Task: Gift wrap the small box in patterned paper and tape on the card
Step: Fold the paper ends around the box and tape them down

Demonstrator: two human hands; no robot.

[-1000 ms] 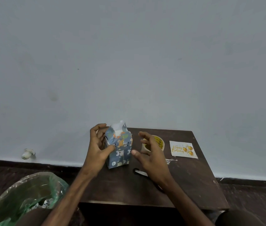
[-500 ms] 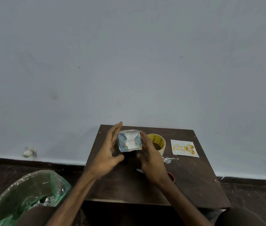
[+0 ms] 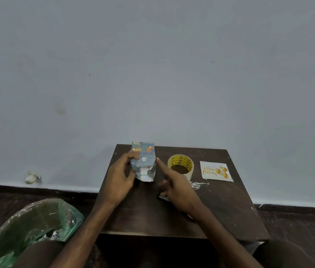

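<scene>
Both forearms rise from the lower edge of the frame toward its centre. The left hand (image 3: 120, 176) grips the wrapped box (image 3: 145, 157) from the left, fingers and thumb curled round its side. The right hand (image 3: 177, 190) sits just right of centre, its index finger (image 3: 162, 165) stretched out to the box's right edge, seemingly touching it. Its other fingers fold loosely under.

The card (image 3: 216, 171), lying at the far right of the bench (image 3: 220, 206), reads "Happy Birthday" in gold script beside gold balloons. The tape (image 3: 179, 160) has black print on its yellow core, too small to read. Small marks on the box (image 3: 145, 159) are also illegible.
</scene>
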